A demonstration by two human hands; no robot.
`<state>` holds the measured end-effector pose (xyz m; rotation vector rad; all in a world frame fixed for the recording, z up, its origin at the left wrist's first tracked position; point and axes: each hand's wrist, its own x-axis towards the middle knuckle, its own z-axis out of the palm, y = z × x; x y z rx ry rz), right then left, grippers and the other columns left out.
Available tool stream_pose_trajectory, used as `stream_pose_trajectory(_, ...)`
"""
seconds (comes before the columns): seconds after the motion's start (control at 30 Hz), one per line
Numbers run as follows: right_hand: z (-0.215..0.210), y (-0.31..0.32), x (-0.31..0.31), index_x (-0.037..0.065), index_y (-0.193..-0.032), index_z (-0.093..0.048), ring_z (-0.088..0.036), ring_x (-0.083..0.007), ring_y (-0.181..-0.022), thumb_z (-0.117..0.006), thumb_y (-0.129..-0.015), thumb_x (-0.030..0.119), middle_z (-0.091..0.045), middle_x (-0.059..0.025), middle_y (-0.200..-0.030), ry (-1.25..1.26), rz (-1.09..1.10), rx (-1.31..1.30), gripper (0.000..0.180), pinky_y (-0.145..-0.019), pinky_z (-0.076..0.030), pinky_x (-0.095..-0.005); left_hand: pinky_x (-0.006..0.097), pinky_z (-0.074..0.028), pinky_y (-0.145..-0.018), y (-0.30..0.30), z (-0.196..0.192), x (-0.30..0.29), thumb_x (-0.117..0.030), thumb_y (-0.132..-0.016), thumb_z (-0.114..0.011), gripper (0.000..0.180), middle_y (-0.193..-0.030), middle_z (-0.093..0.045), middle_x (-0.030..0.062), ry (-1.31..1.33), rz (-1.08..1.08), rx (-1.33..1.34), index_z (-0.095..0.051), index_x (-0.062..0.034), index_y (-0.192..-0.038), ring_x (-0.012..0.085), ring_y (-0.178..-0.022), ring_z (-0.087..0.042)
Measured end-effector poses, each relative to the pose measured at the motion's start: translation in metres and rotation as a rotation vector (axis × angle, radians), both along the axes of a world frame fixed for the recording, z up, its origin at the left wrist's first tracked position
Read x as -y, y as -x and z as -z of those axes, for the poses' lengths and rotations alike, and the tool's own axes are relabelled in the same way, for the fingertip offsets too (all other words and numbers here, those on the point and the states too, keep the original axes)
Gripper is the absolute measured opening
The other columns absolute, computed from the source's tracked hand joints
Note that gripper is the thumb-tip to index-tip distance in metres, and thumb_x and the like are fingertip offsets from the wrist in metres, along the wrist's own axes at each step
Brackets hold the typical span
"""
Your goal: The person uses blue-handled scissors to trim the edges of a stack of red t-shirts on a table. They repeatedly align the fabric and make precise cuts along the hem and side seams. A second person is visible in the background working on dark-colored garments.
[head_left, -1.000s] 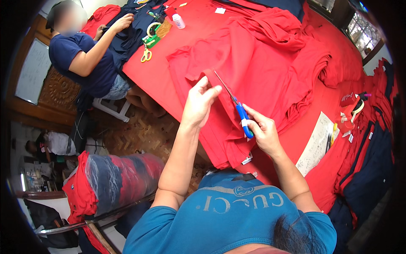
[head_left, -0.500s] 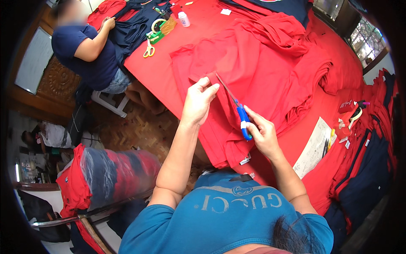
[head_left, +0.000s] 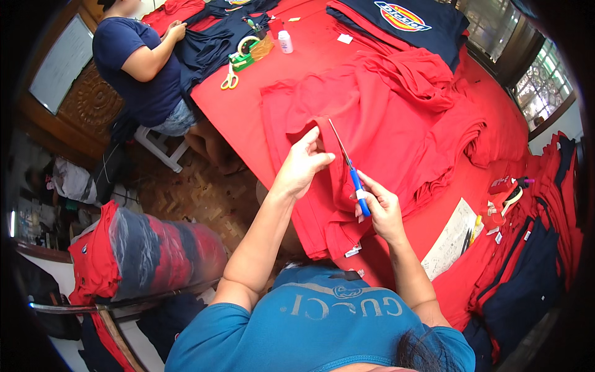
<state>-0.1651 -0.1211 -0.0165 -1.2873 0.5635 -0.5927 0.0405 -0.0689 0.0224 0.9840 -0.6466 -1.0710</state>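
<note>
You are looking down at a table draped in red cloth [head_left: 260, 118], piled with red garments. Your left hand [head_left: 302, 164] is pinching a fold of a red shirt [head_left: 378, 124] between thumb and fingertips, lifting the fabric slightly off the stack, with the other fingers loosely curled. Your right hand [head_left: 379, 208] is closing around the blue handle of a thin, pointed cutting tool [head_left: 348, 164], gripping it firmly; its narrow metal blade is angling up and to the left, its tip reaching the pinched fabric just beside your left fingers. The red shirt is lying on top of a stack of similar red shirts directly in front of you, hanging partly over the table's near edge.

Farther up the table, a pair of yellow-handled scissors [head_left: 230, 79] is lying near a tape dispenser [head_left: 248, 53] and a small white bottle [head_left: 285, 42]. A dark blue shirt [head_left: 409, 22] is lying spread at the far side. Another person in a dark blue top [head_left: 136, 62] is sitting at the table's left end. A printed paper sheet [head_left: 449, 239] is resting to your right.
</note>
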Motion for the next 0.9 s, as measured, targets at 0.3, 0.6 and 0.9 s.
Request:
stream_pose_trajectory(0.3, 0.000, -0.006, -0.004, -0.004, -0.136, -0.049, -0.060, -0.0099, -0.090, -0.056, -0.092, 0.003, -0.065, -0.0099, -0.106, 0.373, 0.096, -0.049, 0.045, -0.077, -0.050, -0.0249, 0.029, -0.046, -0.093, -0.001, -0.005, 0.000, 0.003, -0.088, -0.056, 0.045, -0.123, -0.059, 0.0054, -0.002, 0.032, 0.126, -0.050, -0.0012, -0.132, 0.0137, -0.108, -0.058)
stream_pose_trajectory(0.6, 0.012, -0.009, -0.005, -0.004, -0.132, -0.052, -0.061, -0.0106, -0.091, -0.060, -0.089, 0.002, -0.066, -0.0122, -0.109, 0.365, 0.152, -0.020, 0.044, -0.079, -0.050, -0.0257, 0.029, -0.046, -0.092, -0.011, 0.003, 0.007, 0.005, -0.085, -0.058, 0.051, -0.124, -0.059, 0.0060, 0.033, 0.039, 0.074, -0.048, -0.0018, -0.135, 0.0142, -0.108, -0.057)
stream_pose_trajectory(0.9, 0.009, -0.007, 0.000, -0.002, -0.130, -0.055, -0.065, -0.0132, -0.079, -0.059, -0.087, 0.000, -0.067, -0.0158, -0.100, 0.347, 0.178, -0.075, 0.043, -0.072, -0.051, -0.0280, 0.029, -0.047, -0.089, -0.002, -0.006, 0.001, 0.003, -0.086, -0.059, 0.044, -0.118, -0.062, 0.0063, -0.029, 0.047, 0.203, -0.051, 0.0010, -0.129, 0.0137, -0.105, -0.058)
